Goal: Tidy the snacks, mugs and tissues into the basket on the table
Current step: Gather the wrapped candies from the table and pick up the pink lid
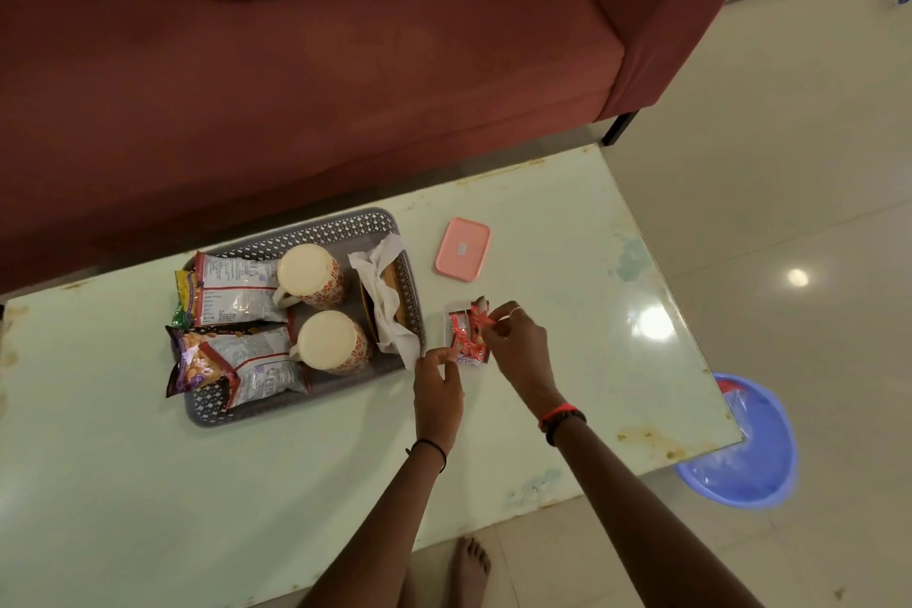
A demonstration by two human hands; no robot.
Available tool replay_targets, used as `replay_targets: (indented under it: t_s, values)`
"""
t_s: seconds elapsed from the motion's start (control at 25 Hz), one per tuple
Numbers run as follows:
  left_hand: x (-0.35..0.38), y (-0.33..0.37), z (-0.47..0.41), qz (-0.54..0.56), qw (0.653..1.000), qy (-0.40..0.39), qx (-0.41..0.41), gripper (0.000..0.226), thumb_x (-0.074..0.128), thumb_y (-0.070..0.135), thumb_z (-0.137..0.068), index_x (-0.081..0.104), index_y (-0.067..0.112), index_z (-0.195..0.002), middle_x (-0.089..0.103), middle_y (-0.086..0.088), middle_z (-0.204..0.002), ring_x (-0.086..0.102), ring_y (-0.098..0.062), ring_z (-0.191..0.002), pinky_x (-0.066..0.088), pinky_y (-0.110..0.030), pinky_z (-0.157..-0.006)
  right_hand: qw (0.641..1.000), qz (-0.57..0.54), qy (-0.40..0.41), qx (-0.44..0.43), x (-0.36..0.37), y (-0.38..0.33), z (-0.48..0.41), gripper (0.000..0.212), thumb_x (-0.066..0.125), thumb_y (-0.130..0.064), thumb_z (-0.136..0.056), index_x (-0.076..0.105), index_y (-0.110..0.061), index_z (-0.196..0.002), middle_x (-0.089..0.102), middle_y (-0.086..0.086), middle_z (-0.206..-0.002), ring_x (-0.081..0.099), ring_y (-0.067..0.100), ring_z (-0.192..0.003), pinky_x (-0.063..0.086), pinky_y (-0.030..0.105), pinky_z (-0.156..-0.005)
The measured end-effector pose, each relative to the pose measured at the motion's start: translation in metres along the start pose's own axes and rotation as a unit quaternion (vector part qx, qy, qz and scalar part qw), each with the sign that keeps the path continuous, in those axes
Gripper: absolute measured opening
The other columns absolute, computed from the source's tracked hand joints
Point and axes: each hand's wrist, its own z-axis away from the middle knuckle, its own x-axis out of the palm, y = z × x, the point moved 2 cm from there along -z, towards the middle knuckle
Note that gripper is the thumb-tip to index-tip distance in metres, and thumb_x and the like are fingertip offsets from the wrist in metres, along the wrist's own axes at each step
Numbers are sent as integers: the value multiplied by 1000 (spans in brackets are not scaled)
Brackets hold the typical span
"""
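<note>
On the pale table (567, 222) the grey basket (345, 225) sits left of centre. Its left side holds two snack packets (237, 286), one far and one near (237, 368). Beside them to the right stand two patterned mugs (310, 276), again one far and one near (333, 342), and white tissues (390, 296) lie along the basket's right wall. Just right of the basket, the left hand (438, 385) pinches the near end of small red sweet wrappers (468, 336) over a white container (451, 311), while the right hand (518, 341) grips their far end with its fingers (498, 311) closed. A pink lid (463, 249) lies farther back.
</note>
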Motion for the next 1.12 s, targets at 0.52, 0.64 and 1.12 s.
replay_targets:
  t_s: [0.52,0.64,1.12]
  values:
    - [-1,-15,11,20,995,-12,-97,12,42,12,-94,51,7,-101,59,-17,-110,62,-39,-96,52,-49,-88,988,149,6,-35,17,-44,-64,36,41,-10,-96,46,-8,-131,51,20,-124,52,36,-113,49,46,-91]
    - [0,-28,9,29,992,-22,-123,4,43,15,-94,46,13,-93,60,-18,-107,61,-38,-95,51,-49,-87,981,194,-6,8,35,-52,-97,61,51,-33,-95,26,-10,-146,43,24,-131,43,41,-122,43,48,-98]
    - [-8,-54,-4,25,988,-39,-145,11,44,18,-95,48,9,-98,61,-18,-108,62,-37,-95,51,-44,-84,953,301,42,16,72,-48,-128,77,57,-27,-86,14,-14,-150,39,21,-133,43,39,-116,45,47,-91]
